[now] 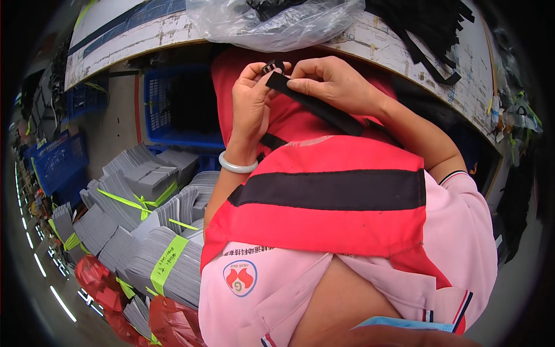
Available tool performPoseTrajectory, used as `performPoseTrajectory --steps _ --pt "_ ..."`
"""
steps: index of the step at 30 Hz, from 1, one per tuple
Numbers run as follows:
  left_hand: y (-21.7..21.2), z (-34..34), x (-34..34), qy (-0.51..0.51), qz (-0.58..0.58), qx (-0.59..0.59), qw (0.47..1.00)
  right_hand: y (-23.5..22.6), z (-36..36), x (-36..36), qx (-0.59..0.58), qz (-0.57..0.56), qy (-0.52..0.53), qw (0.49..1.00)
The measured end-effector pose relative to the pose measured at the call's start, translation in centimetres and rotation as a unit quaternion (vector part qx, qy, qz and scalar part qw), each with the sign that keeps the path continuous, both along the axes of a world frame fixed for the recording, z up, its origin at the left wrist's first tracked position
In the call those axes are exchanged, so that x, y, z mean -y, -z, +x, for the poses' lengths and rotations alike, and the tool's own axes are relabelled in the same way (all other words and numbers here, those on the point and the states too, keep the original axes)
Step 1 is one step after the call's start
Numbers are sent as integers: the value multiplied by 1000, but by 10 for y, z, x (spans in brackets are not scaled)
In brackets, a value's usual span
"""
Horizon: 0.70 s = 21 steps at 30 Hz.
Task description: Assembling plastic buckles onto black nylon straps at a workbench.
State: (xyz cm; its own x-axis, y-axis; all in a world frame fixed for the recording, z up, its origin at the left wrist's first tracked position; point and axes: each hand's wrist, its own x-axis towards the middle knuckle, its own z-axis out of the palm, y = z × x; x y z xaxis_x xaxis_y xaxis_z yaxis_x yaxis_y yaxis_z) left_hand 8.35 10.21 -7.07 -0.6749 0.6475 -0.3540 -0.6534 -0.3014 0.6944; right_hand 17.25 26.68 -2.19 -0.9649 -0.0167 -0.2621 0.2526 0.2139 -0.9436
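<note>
My left hand (250, 103) pinches a small black slotted buckle (273, 67) between thumb and fingers, above my lap. Close under the buckle lies the squared end of a black webbing strap (324, 108). Thumb and fingers of my right hand (338, 84) are closed on this strap a little behind its end. From there the strap slants down to the right across my red apron (324, 231). Whether the strap's end touches the buckle I cannot tell. A pale bangle (237, 165) circles my left wrist.
Ahead is a worn white tabletop (399, 63) bearing a clear plastic bag (277, 29) and a pile of black straps (430, 29). At left stand blue crates (156, 110), stacked grey sheets (153, 254) tied with yellow-green strips, and red plastic bags (173, 321).
</note>
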Motion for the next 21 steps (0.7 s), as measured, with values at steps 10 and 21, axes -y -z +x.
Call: performPoseTrajectory --steps 10,21 --pt "3 10 7 -26 -116 -226 967 15 -8 1 91 -117 42 988" --pt "13 10 5 -81 -186 -415 887 12 -8 16 66 -319 131 936"
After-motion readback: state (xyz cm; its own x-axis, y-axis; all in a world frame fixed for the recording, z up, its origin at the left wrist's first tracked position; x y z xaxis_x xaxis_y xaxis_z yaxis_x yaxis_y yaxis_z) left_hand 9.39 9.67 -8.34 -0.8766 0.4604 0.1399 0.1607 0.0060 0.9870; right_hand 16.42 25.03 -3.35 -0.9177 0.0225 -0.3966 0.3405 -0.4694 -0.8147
